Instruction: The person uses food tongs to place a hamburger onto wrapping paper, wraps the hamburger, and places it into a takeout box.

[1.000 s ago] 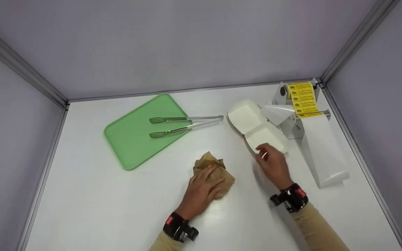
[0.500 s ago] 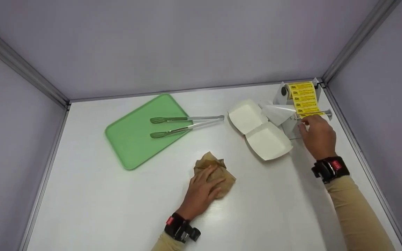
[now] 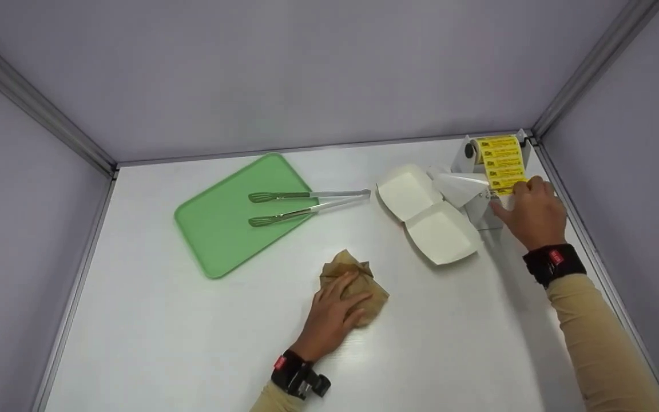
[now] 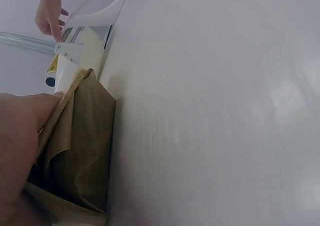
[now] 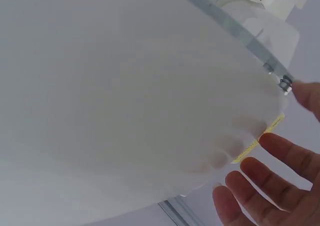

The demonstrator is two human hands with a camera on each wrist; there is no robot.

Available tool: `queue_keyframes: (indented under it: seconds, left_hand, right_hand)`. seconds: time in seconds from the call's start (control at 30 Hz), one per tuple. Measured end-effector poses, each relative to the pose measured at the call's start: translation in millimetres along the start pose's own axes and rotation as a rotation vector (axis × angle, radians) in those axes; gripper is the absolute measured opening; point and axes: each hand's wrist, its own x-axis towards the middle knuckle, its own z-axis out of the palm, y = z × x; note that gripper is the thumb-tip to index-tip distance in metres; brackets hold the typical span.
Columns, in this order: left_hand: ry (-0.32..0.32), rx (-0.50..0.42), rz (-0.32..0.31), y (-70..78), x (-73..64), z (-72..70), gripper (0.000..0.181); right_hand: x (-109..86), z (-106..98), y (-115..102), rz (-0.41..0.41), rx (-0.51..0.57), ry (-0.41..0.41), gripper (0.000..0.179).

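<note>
My left hand (image 3: 329, 317) lies flat over a crumpled brown paper wrapper (image 3: 372, 300), fingers stretched across it. Folds of this brown paper (image 4: 90, 136) stand beside my thumb in the left wrist view. At the back right, my right hand (image 3: 535, 214) is at the front of a label dispenser (image 3: 475, 209) loaded with a roll of yellow labels (image 3: 502, 157). In the right wrist view, spread fingertips are right at the edge of a yellow label (image 5: 274, 123), beside wide white backing paper (image 5: 125, 111). The thumb is at the end of the metal bar (image 5: 235, 31).
Left of the dispenser lies an opened white clamshell box (image 3: 441, 232), with a clear film flap (image 3: 458, 186) beside it. Metal tongs (image 3: 338, 200) rest partly on a green tray (image 3: 221, 229) at the left. Walls (image 3: 329, 74) enclose the table.
My right hand has moved from the clamshell box up and right to the label dispenser, its fingers now at the label strip. The left hand stays on the brown paper wrapper.
</note>
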Motion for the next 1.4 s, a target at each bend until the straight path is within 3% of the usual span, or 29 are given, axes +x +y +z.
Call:
queue_keyframes:
  seconds: [0.07,0.27,0.73,0.87,1.03,1.1,1.4]
  left_hand:
    - [0.003,0.002,0.003,-0.1,0.5,-0.7,0.039]
    - [0.018,0.005,0.009,-0.1,2.1,-2.6,0.038]
    - [0.013,-0.009,0.005,0.2,1.0,-4.0,0.037]
    - [0.013,-0.004,0.009,0.9,1.1,-3.8,0.037]
    - [0.018,-0.004,0.006,0.1,0.5,-3.1,0.037]
    - [0.026,-0.006,0.007,-0.2,0.2,-2.5,0.037]
    - [0.024,-0.004,0.012,0.2,-1.0,-0.1,0.037]
  right_hand:
    - [-3.1,1,1,-0.03,-0.05,0.013,0.05]
    - [-10.3,7,1,-0.149,-0.078,-0.02,0.019]
    - [-41.0,21,-11,-0.156,-0.011,-0.147,0.01]
    - [-46.1,23,-10,-0.137,0.015,-0.126,0.015]
    - [-41.0,21,-9,-0.074,0.019,0.044,0.024]
    - [-36.7,21,-7,-0.06,0.012,0.078,0.03]
    - [-33.9,26,1,-0.068,0.029,0.011,0.068]
